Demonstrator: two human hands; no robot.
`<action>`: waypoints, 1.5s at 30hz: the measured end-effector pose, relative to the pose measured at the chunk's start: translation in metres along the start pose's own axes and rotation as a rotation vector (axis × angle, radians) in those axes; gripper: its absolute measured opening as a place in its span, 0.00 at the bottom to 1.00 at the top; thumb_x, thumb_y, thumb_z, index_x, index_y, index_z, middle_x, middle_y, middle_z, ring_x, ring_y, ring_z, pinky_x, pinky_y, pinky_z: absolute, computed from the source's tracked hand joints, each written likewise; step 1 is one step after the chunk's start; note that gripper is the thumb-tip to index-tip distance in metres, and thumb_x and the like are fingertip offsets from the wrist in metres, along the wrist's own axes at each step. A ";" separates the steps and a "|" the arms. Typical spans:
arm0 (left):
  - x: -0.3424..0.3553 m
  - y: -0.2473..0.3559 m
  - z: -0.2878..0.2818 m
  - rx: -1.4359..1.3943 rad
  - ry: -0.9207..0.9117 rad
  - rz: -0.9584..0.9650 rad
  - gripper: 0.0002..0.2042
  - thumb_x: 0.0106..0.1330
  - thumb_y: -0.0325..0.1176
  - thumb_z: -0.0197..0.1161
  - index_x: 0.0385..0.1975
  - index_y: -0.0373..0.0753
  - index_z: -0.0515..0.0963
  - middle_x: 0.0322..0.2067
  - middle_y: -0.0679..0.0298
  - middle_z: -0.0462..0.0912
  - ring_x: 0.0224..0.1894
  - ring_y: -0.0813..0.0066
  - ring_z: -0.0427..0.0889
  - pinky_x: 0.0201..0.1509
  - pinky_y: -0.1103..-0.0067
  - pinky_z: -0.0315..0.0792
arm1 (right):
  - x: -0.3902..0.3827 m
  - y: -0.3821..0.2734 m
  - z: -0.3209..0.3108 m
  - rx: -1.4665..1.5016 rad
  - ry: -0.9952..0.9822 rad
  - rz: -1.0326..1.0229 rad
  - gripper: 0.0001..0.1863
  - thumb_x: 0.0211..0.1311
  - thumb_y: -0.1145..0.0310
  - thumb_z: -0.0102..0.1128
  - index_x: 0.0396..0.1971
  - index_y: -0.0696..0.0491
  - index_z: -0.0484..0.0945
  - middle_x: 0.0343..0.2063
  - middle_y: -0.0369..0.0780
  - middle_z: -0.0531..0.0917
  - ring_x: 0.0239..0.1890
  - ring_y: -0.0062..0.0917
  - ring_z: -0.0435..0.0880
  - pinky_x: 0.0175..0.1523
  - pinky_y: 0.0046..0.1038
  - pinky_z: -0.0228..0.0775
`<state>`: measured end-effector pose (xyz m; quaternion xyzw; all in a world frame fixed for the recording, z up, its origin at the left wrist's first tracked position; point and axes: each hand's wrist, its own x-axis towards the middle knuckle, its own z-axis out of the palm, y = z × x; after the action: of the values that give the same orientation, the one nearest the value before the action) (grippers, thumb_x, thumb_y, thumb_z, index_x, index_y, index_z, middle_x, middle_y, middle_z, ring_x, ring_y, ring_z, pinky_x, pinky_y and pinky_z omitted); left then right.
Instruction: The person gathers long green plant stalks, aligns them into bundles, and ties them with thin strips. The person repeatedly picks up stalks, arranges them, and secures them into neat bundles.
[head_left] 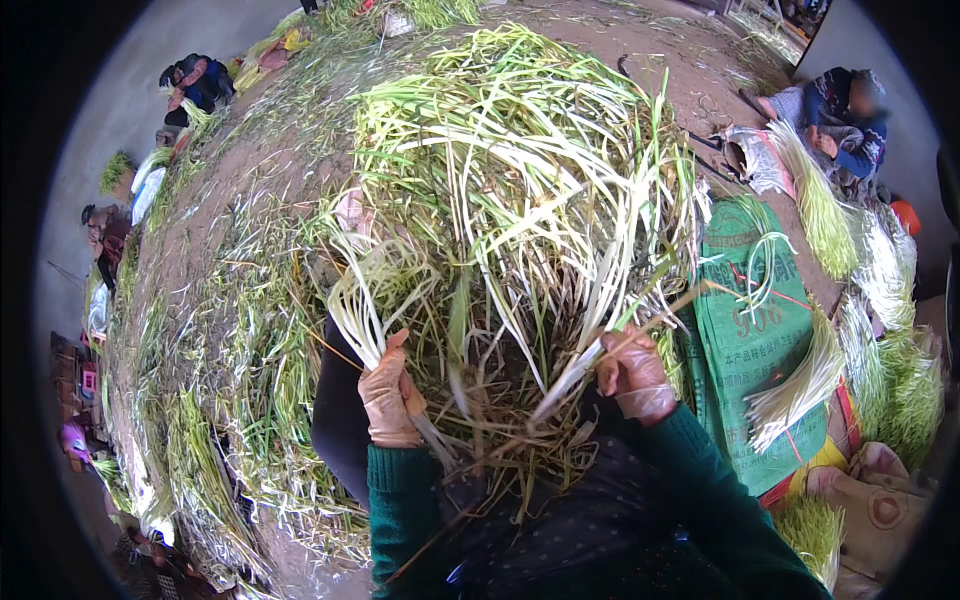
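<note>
A large heap of green and white leafy stalks fills the middle, reaching down to my lap. My left hand, in a thin gloved covering, is closed round a bunch of pale stalks, whose leaves fan upward and whose lower ends poke out below. My right hand, in a translucent glove, has its fingers pinched on a white stalk at the right edge of the heap. Loose dry leaves and debris lie on my dark, spotted apron below both hands.
Green sack at right, bearing a white bundle; more bundles beside it. A co-worker sits at upper right, another person bends at upper left, another at far left. Scattered leaves cover the floor.
</note>
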<state>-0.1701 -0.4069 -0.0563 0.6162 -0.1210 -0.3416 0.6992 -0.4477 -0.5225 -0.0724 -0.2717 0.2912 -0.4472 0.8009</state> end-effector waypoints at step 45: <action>-0.013 0.039 0.015 -0.377 -0.449 -0.120 0.15 0.63 0.37 0.54 0.36 0.27 0.73 0.06 0.69 0.63 0.01 0.77 0.58 0.05 0.82 0.56 | -0.039 -0.057 0.000 -0.763 -0.033 0.157 0.10 0.58 0.65 0.57 0.26 0.57 0.76 0.09 0.34 0.72 0.10 0.17 0.70 0.14 0.19 0.58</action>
<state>-0.1759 -0.4096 -0.0132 0.3906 -0.1702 -0.5266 0.7356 -0.4960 -0.5142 -0.0240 -0.5340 0.4434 -0.2397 0.6788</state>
